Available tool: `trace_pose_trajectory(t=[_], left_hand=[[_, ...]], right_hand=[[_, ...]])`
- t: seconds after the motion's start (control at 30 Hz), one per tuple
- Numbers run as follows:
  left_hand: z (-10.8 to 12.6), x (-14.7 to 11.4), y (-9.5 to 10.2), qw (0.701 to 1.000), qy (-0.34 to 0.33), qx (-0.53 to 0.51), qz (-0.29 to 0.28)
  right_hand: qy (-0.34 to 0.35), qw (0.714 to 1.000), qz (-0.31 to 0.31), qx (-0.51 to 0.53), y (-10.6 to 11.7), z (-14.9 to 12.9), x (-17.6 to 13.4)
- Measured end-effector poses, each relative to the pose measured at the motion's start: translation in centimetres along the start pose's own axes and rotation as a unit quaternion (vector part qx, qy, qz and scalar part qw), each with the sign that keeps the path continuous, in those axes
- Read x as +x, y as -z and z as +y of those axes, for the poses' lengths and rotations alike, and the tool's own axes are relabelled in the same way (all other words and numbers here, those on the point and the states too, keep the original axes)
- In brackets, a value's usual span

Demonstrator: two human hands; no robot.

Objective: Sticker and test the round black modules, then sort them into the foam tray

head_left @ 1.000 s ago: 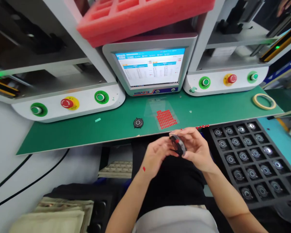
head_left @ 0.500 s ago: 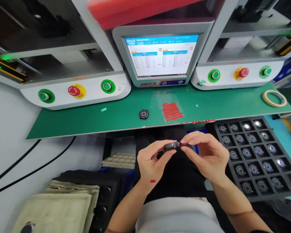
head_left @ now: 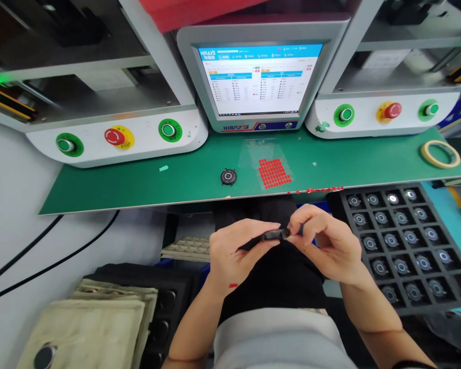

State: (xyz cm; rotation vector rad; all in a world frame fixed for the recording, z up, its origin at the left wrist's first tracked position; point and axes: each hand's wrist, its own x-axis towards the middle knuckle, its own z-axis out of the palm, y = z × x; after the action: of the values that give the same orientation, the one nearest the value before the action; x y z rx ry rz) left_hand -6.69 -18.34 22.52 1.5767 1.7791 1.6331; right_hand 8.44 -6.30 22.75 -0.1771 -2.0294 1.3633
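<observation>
In front of my lap, my left hand [head_left: 240, 251] pinches a black round watch case [head_left: 273, 234] between thumb and fingers, its thin edge turned towards me. The thumb and bent fingers of my right hand [head_left: 326, 241] close on the right end of the case. Whatever may lie under those fingertips is hidden. A small red sticker [head_left: 233, 285] is stuck near my left wrist. On the green bench top lies another watch case [head_left: 228, 177], back side up, beside a sheet of red stickers [head_left: 275, 173].
A black tray [head_left: 405, 305] with rows of watch cases stands at the right. Loose red stickers [head_left: 317, 190] line the edge of the green bench [head_left: 138, 189]. A tape roll [head_left: 440, 154], a monitor [head_left: 261, 82] and button panels [head_left: 119, 137] are beyond. Stacked beige trays [head_left: 88, 323] stand lower left.
The red bit at my right fingertips no longer shows. My right fingers have curled more around the end of the watch case, and my left hand has shifted slightly left.
</observation>
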Motion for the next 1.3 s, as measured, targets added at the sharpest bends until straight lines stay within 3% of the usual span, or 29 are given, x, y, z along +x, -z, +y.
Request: trace_pose_trajectory(t=[0.23, 0.37, 0.5, 0.7, 0.83, 1.03, 1.2, 1.3], left_hand=[[-0.1, -0.2, -0.2, 1.0, 0.02, -0.003, 0.023], [-0.4, -0.1, -0.2, 1.0, 0.009, -0.012, 0.026], [-0.6, 0.1, 0.0, 1.0, 0.014, -0.02, 0.01], [-0.8, 0.4, 0.5, 0.998, 0.021, -0.041, -0.031], [-0.3, 0.3, 0.3, 0.999, 0.019, -0.026, -0.012], [0.0, -0.4, -1.0, 0.997, -0.006, 0.033, 0.065], [-0.2, -0.3, -1.2, 0.997, -0.021, 0.024, 0.073], [-0.3, -0.3, -1.0, 0.997, -0.021, 0.014, 0.068]], right_hand=[[0.015, 0.991, 0.133, -0.016, -1.6, 0.4, -0.7], [0.044, 0.987, 0.148, -0.041, -1.8, 0.3, -0.8], [0.044, 0.989, 0.134, -0.043, -1.3, 0.1, -0.6], [0.038, 0.997, 0.046, -0.039, 0.1, -0.2, 0.2], [0.08, 0.991, 0.034, -0.103, -0.1, -0.3, 0.2], [0.121, 0.954, 0.127, -0.243, -2.1, -0.1, -0.3], [0.101, 0.957, 0.225, -0.153, -3.3, 0.6, -0.7], [0.091, 0.965, 0.22, -0.108, -3.2, 0.9, -0.9]])
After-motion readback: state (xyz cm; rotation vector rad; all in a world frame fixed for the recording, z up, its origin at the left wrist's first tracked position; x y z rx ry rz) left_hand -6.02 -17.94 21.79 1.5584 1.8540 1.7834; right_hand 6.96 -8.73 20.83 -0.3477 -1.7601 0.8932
